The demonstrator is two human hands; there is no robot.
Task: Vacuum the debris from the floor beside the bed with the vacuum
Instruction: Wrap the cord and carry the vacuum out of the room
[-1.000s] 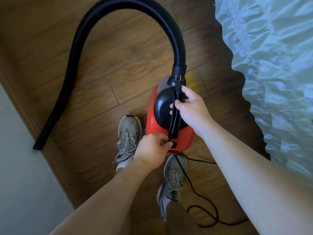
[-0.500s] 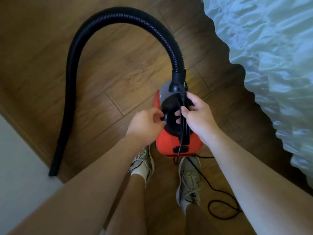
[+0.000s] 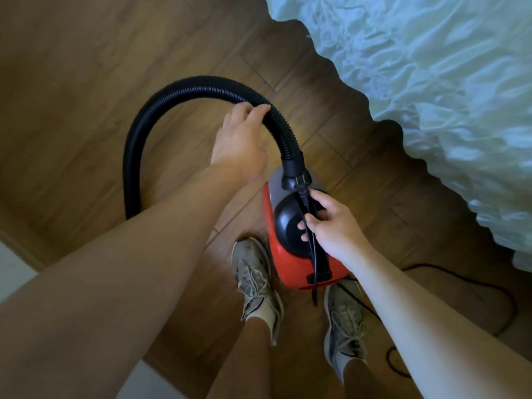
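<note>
A small red and black vacuum [image 3: 293, 266] hangs just above my feet. My right hand [image 3: 331, 226] grips its black handle, with the power cord running under my fingers. A black ribbed hose [image 3: 172, 95] rises from the vacuum's front and arcs over to the left, then down behind my left forearm. My left hand [image 3: 241, 139] reaches up to the hose, fingers curled over it near the top of the arc. The hose's far end is hidden. I see no debris on the wooden floor [image 3: 86, 67].
The bed with a pale rumpled cover [image 3: 431, 82] fills the upper right. A black power cord [image 3: 489, 286] loops over the floor at the right. My two grey shoes [image 3: 256, 280] stand below the vacuum. A pale wall [image 3: 14, 272] edges the lower left.
My left hand has left the vacuum's body and moved up onto the hose. The view has shifted, so the hose arc and the bed sit lower in the frame.
</note>
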